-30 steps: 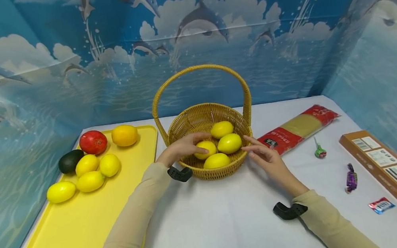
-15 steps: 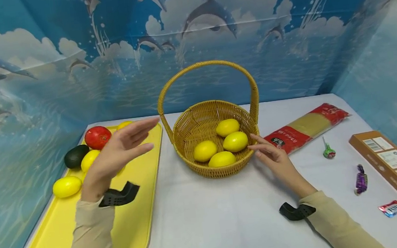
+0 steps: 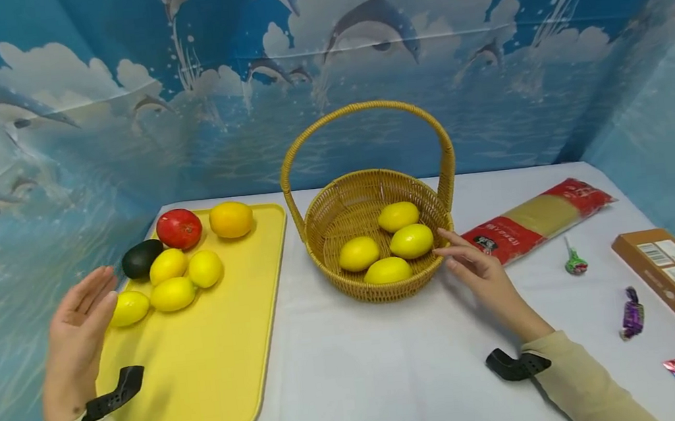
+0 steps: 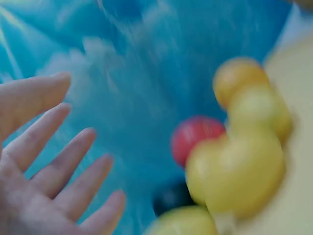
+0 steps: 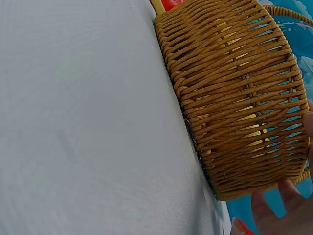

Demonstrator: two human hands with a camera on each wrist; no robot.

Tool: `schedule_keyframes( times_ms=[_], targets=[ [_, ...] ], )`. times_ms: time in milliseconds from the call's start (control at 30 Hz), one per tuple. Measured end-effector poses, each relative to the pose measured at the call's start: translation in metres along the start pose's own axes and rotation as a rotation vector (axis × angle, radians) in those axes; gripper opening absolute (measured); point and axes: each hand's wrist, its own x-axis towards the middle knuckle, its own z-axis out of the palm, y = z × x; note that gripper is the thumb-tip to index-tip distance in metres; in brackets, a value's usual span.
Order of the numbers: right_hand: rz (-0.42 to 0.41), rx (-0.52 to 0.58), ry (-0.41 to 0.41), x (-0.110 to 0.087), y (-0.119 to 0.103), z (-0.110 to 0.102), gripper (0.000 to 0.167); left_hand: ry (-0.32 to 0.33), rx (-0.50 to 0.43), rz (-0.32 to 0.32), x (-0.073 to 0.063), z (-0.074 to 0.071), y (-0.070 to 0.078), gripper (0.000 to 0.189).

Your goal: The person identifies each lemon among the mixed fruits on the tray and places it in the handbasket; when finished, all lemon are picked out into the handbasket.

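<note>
Left hand has moved from basket to tray; right hand stays.

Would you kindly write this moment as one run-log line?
left hand: empty, near yellow tray | right hand: at right side of basket | basket: four lemons

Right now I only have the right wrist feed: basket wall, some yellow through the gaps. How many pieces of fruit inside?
Observer: Four lemons in the basket, per the head view.
Operator: Copy. Left hand holding anything?
Observer: No, it's empty, at the left side of the yellow tray.
Operator: And what's lying just right of the basket?
Observer: A long packet with red ends.
</note>
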Motion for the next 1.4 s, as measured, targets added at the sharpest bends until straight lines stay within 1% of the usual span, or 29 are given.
schedule_keyframes(
  times_ms=[100, 133, 167, 200, 267, 333, 367, 400, 433, 467, 500, 533, 600, 633, 700, 767, 833, 867, 900, 933, 1000, 1067, 1100, 1133, 1233, 1333, 1400],
  targets=[
    [-0.003, -0.005, 0.008, -0.001, -0.002, -0.004, 0.025, 0.141, 0.038, -0.069, -0.001, -0.014, -0.019, 0.053],
    [-0.006, -0.004, 0.008, -0.002, -0.002, -0.004, 0.025, 0.175, 0.055, -0.096, 0.000, -0.018, -0.024, 0.055],
    [-0.008, -0.001, 0.008, -0.002, -0.002, -0.005, 0.025, 0.194, 0.068, -0.125, 0.001, -0.021, -0.029, 0.056],
    [-0.012, 0.003, 0.006, -0.002, -0.002, -0.005, 0.025, 0.196, 0.099, -0.158, 0.003, -0.024, -0.033, 0.058],
    [-0.023, 0.009, 0.001, -0.001, -0.001, -0.004, 0.025, 0.180, 0.214, -0.226, 0.006, -0.029, -0.038, 0.060],
    [-0.028, 0.016, -0.004, 0.000, 0.000, -0.002, 0.025, 0.125, 0.377, -0.292, 0.009, -0.034, -0.043, 0.064],
    [-0.029, 0.018, -0.006, 0.000, 0.001, -0.001, 0.025, 0.093, 0.466, -0.311, 0.010, -0.036, -0.045, 0.067],
    [-0.031, 0.020, -0.008, 0.001, 0.002, -0.001, 0.025, 0.061, 0.571, -0.315, 0.011, -0.037, -0.047, 0.069],
    [-0.035, 0.022, -0.009, 0.002, 0.003, 0.000, 0.025, 0.036, 0.660, -0.303, 0.013, -0.037, -0.049, 0.071],
    [-0.037, 0.023, -0.009, 0.002, 0.004, 0.000, 0.025, 0.018, 0.728, -0.293, 0.015, -0.037, -0.050, 0.073],
    [-0.038, 0.022, -0.009, 0.002, 0.004, 0.000, 0.025, 0.010, 0.778, -0.278, 0.017, -0.036, -0.051, 0.074],
    [-0.038, 0.023, -0.008, 0.002, 0.005, 0.000, 0.025, 0.019, 0.811, -0.260, 0.019, -0.036, -0.053, 0.074],
    [-0.044, 0.027, -0.004, 0.003, 0.004, 0.001, 0.025, 0.056, 0.859, -0.244, 0.021, -0.033, -0.055, 0.073],
    [-0.044, 0.028, -0.001, 0.003, 0.004, 0.001, 0.025, 0.077, 0.856, -0.252, 0.021, -0.033, -0.056, 0.072],
    [-0.041, 0.033, 0.007, 0.002, 0.004, 0.002, 0.025, 0.121, 0.847, -0.292, 0.020, -0.031, -0.056, 0.071],
    [-0.038, 0.034, 0.012, 0.001, 0.004, 0.002, 0.025, 0.155, 0.831, -0.327, 0.016, -0.030, -0.054, 0.071],
    [-0.032, 0.032, 0.014, 0.000, 0.004, 0.002, 0.025, 0.186, 0.804, -0.343, 0.012, -0.029, -0.050, 0.070],
    [-0.030, 0.029, 0.013, 0.000, 0.004, 0.002, 0.025, 0.203, 0.758, -0.340, 0.010, -0.027, -0.047, 0.068],
    [-0.025, 0.026, 0.013, 0.001, 0.004, 0.001, 0.025, 0.215, 0.690, -0.326, 0.009, -0.026, -0.042, 0.066],
    [-0.017, 0.023, 0.009, 0.001, 0.004, 0.001, 0.025, 0.227, 0.608, -0.295, 0.007, -0.025, -0.038, 0.063],
    [-0.003, 0.022, 0.001, 0.002, 0.004, 0.001, 0.025, 0.221, 0.438, -0.224, 0.006, -0.019, -0.026, 0.059],
    [0.008, 0.016, -0.004, 0.002, 0.004, 0.000, 0.025, 0.178, 0.278, -0.152, 0.006, -0.008, -0.012, 0.059],
    [0.013, 0.017, -0.002, 0.002, 0.004, 0.000, 0.024, 0.147, 0.223, -0.124, 0.007, 0.000, -0.004, 0.059],
    [0.015, 0.018, -0.001, 0.002, 0.004, -0.001, 0.024, 0.113, 0.192, -0.090, 0.008, 0.008, 0.003, 0.058],
    [0.012, 0.019, 0.002, 0.001, 0.005, -0.002, 0.024, -0.006, 0.162, -0.009, 0.013, 0.039, 0.025, 0.057],
    [0.003, 0.031, 0.002, 0.000, 0.006, -0.001, 0.024, -0.137, 0.143, 0.063, 0.017, 0.074, 0.042, 0.057],
    [-0.005, 0.038, 0.002, 0.000, 0.006, 0.000, 0.024, -0.226, 0.151, 0.069, 0.020, 0.099, 0.052, 0.059]
  ],
)
